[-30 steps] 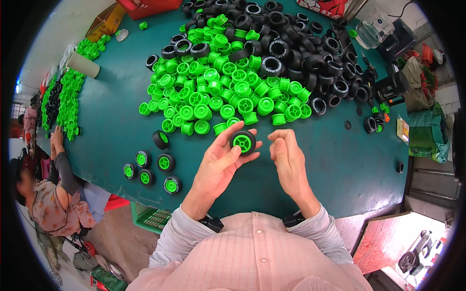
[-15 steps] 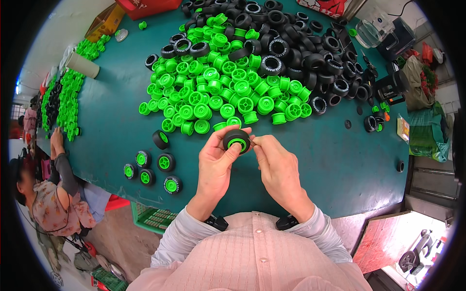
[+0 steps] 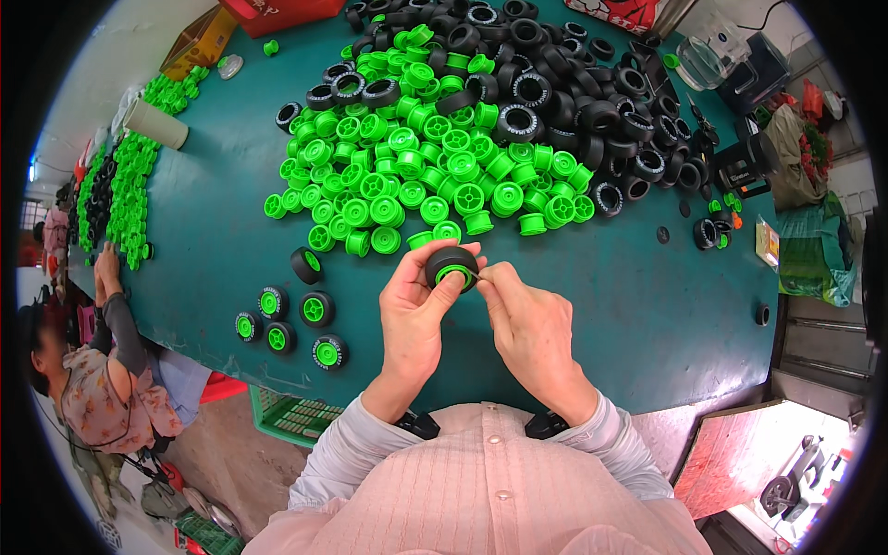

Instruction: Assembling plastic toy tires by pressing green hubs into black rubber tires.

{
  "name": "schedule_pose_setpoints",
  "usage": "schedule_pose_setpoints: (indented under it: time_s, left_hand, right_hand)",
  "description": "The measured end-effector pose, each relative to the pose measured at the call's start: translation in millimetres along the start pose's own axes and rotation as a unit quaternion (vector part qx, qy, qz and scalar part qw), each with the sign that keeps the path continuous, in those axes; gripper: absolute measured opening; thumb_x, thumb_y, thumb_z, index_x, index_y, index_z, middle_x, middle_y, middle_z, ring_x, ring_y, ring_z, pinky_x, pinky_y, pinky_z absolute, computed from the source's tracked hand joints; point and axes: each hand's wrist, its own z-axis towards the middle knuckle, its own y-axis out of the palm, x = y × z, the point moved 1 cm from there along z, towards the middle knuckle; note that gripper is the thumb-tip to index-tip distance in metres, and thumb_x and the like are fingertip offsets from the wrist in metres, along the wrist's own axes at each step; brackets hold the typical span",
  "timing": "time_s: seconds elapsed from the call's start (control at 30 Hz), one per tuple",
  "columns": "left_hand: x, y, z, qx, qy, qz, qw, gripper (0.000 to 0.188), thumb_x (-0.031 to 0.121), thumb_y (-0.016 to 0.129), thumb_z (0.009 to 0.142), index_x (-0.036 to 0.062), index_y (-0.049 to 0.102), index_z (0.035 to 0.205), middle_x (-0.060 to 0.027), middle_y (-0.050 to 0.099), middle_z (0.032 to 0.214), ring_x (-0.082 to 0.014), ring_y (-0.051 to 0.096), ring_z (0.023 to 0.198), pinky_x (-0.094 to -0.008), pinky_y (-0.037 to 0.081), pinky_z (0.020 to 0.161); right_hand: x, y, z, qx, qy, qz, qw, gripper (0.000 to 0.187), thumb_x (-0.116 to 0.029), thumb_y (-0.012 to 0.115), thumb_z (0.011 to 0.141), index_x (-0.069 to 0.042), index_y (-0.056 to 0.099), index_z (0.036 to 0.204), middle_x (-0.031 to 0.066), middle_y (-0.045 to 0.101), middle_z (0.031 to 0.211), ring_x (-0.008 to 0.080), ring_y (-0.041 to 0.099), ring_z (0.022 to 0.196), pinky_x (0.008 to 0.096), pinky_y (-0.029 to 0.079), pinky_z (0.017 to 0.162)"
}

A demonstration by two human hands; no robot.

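My left hand (image 3: 413, 319) is closed round a toy wheel (image 3: 451, 265), a black tire with a bright green rim inside it. The thumb presses on the green rim. At the wheel's right edge, my right hand (image 3: 532, 324) pinches a thin, dark pointed tool (image 3: 475, 275), its tip against the seam between tire and rim. Most of the tool is hidden in the fingers. Just beyond the hands spreads a heap of green rims (image 3: 407, 166). Left of my hands lie several wheels with tires on green rims (image 3: 316, 309).
Black tires (image 3: 592, 102) are piled at the far right of the green table (image 3: 666, 305). A beige cup (image 3: 157, 124) lies tipped at the left. Another person (image 3: 111, 370) works at the left edge. A green crate (image 3: 291, 416) stands below the table's front edge.
Both hands stay in nearly the same place. The wheel has tilted slightly, and the right fingers have shifted a little, showing more of the tool at the rim's edge.
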Motion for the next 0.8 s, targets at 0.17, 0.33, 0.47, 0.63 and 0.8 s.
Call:
schedule_pose_setpoints:
  time_s: [0.17, 0.33, 0.47, 0.63, 0.8]
  left_hand:
    - [-3, -1, 0, -0.007, 0.044, 0.043, 0.998, 0.032, -0.004, 0.062, 0.095, -0.0028, 0.056, 0.126, -0.0185, 0.066, 0.122, -0.0234, 0.066, 0.109, -0.0348, 0.052, 0.1]
    - [-6, 5, 0, 0.007, 0.07, 0.087, 0.994, 0.031, -0.01, 0.059, 0.093, -0.0029, 0.056, 0.124, -0.0164, 0.066, 0.121, -0.0201, 0.065, 0.107, -0.0326, 0.052, 0.098]
    - [-8, 5, 0, -0.001, 0.109, 0.156, 0.982, 0.032, -0.009, 0.06, 0.093, -0.0022, 0.056, 0.124, -0.0142, 0.067, 0.12, -0.0181, 0.064, 0.107, -0.0303, 0.051, 0.095]
    - [-3, 6, 0, 0.007, 0.079, 0.17, 0.982, 0.033, -0.007, 0.061, 0.093, -0.0008, 0.058, 0.125, -0.013, 0.067, 0.12, -0.0152, 0.064, 0.107, -0.0281, 0.052, 0.092]
    - [-2, 12, -2, 0.037, 0.091, 0.177, 0.979, 0.036, -0.006, 0.062, 0.093, -0.0002, 0.058, 0.129, -0.0081, 0.066, 0.114, -0.0106, 0.062, 0.101, -0.0248, 0.052, 0.085]
  right_hand:
    - [-5, -2, 0, -0.02, -0.004, -0.028, 0.999, 0.004, -0.011, 0.06, 0.097, -0.009, 0.058, 0.098, 0.0102, 0.058, 0.063, 0.0304, 0.061, 0.055, 0.0405, 0.043, 0.051]
    - [-2, 2, -1, 0.008, -0.059, -0.128, 0.99, 0.011, -0.005, 0.062, 0.087, -0.009, 0.056, 0.097, 0.008, 0.06, 0.069, 0.0266, 0.063, 0.059, 0.0386, 0.045, 0.052]
    - [2, 4, 2, 0.011, -0.077, -0.152, 0.985, 0.016, -0.006, 0.063, 0.084, -0.009, 0.055, 0.098, 0.0057, 0.058, 0.066, 0.0234, 0.063, 0.058, 0.0366, 0.047, 0.051]
    - [8, 2, 9, -0.013, 0.054, 0.044, 0.998, 0.013, -0.012, 0.063, 0.094, -0.007, 0.056, 0.103, 0.0086, 0.061, 0.062, 0.0278, 0.064, 0.057, 0.0379, 0.045, 0.05]
    - [0, 10, 7, 0.077, 0.04, 0.051, 0.995, 0.018, -0.011, 0.063, 0.095, -0.008, 0.063, 0.113, 0.0104, 0.068, 0.073, 0.0299, 0.067, 0.063, 0.0373, 0.048, 0.053]
